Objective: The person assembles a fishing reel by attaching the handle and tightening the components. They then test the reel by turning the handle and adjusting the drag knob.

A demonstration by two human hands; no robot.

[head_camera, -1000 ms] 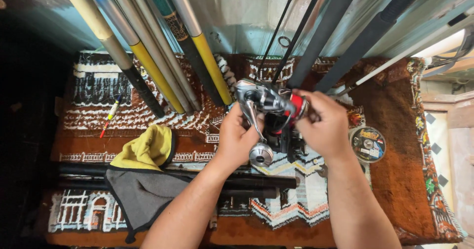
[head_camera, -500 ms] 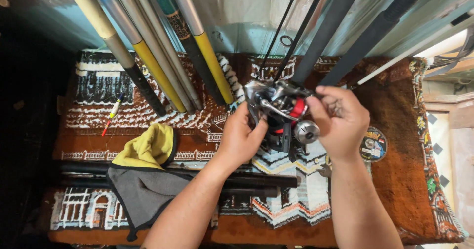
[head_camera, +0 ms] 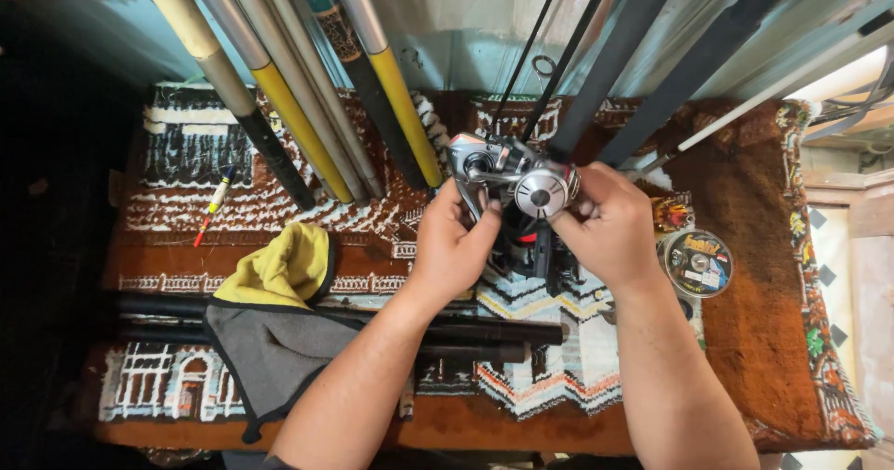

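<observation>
Centre of the frame: the left hand [head_camera: 453,246] and the right hand [head_camera: 610,228] together hold a silver spinning reel [head_camera: 512,183] just above the middle of the picture. The left hand's fingers curl closed around the reel's body from the left; the right hand's fingers are clamped on its round spool end, which faces the camera, from the right. Black and red parts of the reel show between the two palms. Below the hands lies a patterned rug [head_camera: 745,340] in brown, white and orange, which fills most of the frame. Just right of the right hand, a round line spool [head_camera: 697,263] lies flat on the rug. Lower left of the hands, a yellow and grey cloth [head_camera: 275,321] lies over dark rod tubes [head_camera: 484,332] that run level across the lower part of the frame. In the left part of the rug rests a small red and yellow float [head_camera: 213,204]. From the upper edge of the frame, a fan of rods comes down toward the rug: yellow and grey rods [head_camera: 279,88] at upper left, black rods [head_camera: 643,41] at upper right, the latter ending close behind the reel.
</observation>
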